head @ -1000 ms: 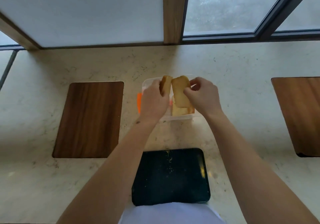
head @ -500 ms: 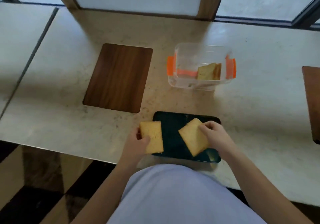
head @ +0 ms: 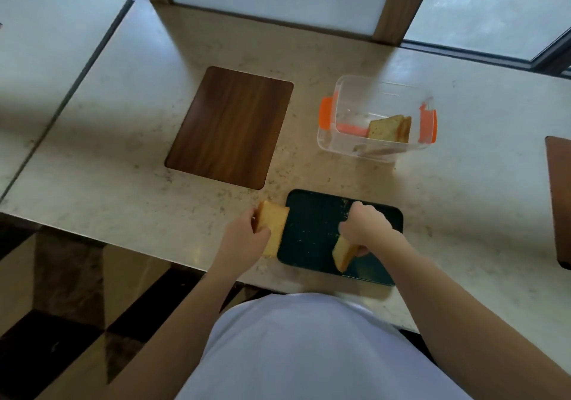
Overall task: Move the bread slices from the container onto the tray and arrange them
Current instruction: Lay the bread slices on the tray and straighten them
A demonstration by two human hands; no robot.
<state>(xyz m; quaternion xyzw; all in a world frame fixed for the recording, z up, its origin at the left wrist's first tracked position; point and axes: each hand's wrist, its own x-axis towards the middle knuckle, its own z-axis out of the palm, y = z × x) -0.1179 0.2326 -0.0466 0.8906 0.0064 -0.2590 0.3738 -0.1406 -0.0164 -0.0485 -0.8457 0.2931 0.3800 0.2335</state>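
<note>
A dark tray point(head: 312, 235) lies at the counter's near edge. My left hand point(head: 244, 239) grips a yellow bread slice point(head: 273, 225) at the tray's left rim, half over the counter. My right hand point(head: 364, 228) is over the tray's middle, closed on another bread slice point(head: 343, 252) that is tilted on edge and touches or nearly touches the tray. Behind the tray stands a clear container point(head: 336, 143) with orange clips, holding remaining bread slices point(head: 389, 129) leaning at its right side.
A wooden inlay point(head: 230, 126) sits left of the container, another wooden panel point(head: 559, 198) at the right edge. The counter's front edge runs just below the tray, with dark floor point(head: 61, 322) beyond it. Windows line the far side.
Both hands carried slices from the container down to the tray. Since half a second ago the right slice has tipped from flat to on edge; the left slice stays at the left rim.
</note>
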